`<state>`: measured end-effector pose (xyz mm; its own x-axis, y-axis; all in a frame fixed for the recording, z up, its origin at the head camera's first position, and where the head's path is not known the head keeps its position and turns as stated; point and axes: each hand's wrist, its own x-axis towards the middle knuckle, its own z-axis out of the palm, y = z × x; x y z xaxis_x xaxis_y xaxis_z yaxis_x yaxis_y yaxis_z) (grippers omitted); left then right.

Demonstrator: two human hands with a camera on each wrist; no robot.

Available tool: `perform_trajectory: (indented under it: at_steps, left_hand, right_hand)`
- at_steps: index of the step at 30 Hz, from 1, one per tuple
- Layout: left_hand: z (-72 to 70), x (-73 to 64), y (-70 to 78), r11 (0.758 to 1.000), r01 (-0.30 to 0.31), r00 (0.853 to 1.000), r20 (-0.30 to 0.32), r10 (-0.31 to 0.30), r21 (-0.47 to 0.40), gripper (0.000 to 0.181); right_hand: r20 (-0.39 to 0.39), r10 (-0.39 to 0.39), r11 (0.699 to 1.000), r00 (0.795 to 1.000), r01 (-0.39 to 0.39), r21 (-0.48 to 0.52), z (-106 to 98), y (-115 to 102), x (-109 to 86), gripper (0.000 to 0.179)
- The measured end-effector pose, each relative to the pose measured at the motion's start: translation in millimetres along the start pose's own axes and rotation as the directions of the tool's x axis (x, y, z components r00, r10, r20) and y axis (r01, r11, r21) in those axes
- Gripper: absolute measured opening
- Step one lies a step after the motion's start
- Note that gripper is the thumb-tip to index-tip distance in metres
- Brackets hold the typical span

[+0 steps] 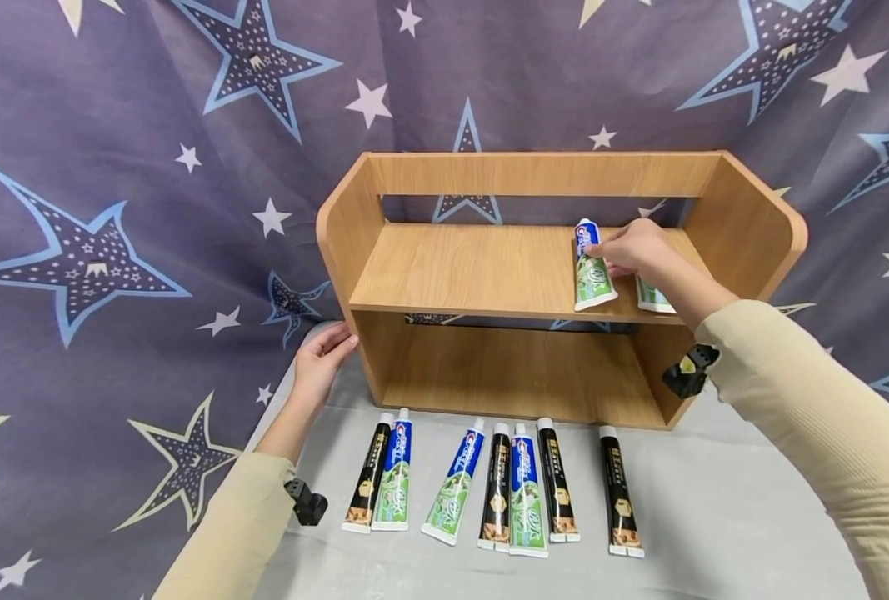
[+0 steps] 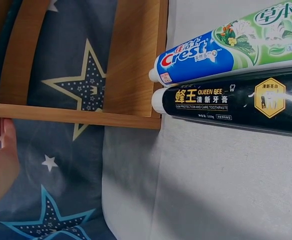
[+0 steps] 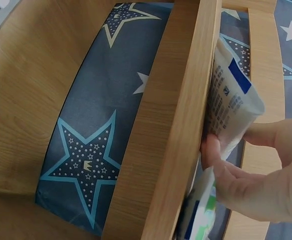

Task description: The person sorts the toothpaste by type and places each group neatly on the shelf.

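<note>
My right hand [image 1: 634, 248] pinches a blue, green and white Crest toothpaste tube [image 1: 594, 279] by its side, over the upper shelf board [image 1: 481, 267]. In the right wrist view the tube's printed back [image 3: 231, 105] is tilted off the wood, with the thumb and fingers on either side of it. A second Crest tube [image 1: 652, 297] lies on the same board to the right, partly hidden by my right forearm. My left hand [image 1: 320, 360] touches the outer left side of the wooden shelf unit [image 1: 339, 242] with fairly straight fingers; in the left wrist view fingertips [image 2: 8, 132] meet its edge.
On the grey tabletop [image 1: 684, 533] before the unit lie several tubes: Crest ones [image 1: 450, 492] and black Queen Bee ones [image 1: 621, 500], caps toward the shelf. A lower compartment [image 1: 519, 371] lies beneath the upper board. Behind hangs a star-patterned cloth [image 1: 152, 167].
</note>
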<state>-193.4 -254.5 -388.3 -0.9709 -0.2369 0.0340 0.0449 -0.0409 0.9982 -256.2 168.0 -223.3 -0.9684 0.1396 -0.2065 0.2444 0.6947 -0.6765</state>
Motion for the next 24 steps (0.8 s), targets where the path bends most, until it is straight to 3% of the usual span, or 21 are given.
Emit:
perform_trajectory:
  at_steps: [6, 15, 24]
  left_hand:
    - [1.0, -0.7, -0.2, 1.0, 0.004, 1.0, -0.001, -0.004, 0.009, 0.045]
    - [1.7, 0.9, 0.5, 1.0, -0.004, 1.0, -0.004, 0.004, 0.008, 0.044]
    - [1.0, 1.2, -1.8, 1.0, -0.018, 1.0, -0.001, 0.018, -0.005, 0.043]
  right_hand:
    - [-0.017, -0.089, 0.989, 0.996, 0.086, -0.118, -7, 1, -6.8, 0.051]
    - [0.01, -0.18, 0.98, 0.984, 0.18, -0.085, -22, 9, -31.9, 0.06]
    - [-0.028, -0.274, 0.961, 0.961, 0.272, -0.051, -30, 38, -58.8, 0.066]
